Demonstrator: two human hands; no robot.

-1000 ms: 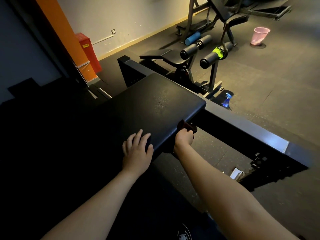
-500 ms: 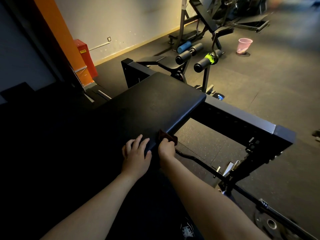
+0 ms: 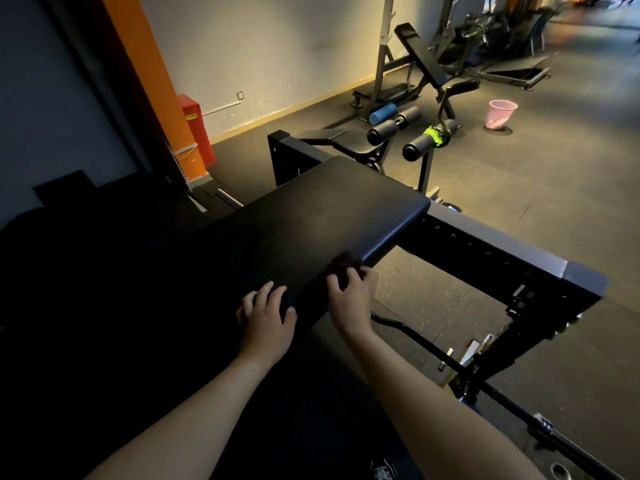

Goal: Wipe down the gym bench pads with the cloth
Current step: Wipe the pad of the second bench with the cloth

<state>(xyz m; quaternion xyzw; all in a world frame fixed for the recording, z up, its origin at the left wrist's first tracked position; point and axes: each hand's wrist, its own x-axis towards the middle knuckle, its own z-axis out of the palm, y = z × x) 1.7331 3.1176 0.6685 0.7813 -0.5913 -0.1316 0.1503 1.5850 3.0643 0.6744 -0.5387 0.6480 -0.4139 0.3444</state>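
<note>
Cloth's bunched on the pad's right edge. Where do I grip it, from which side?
Grip the cloth by its bunched top, from above on the near right, where the right hand curls its fingers on it. It sits on the bench pad's rounded edge, so a top grip should press it flat.

I see a dim gym: dark rubber floor (image 3: 519, 188), pale wall (image 3: 277, 46), orange pillar (image 3: 149, 64), pink bin (image 3: 502, 114) beyond.

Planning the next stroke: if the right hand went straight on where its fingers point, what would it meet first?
The right hand, gripping the cloth at the bench pad's edge, points across the pad top. Only bare pad seems ahead, though its left part is very dark.
</note>
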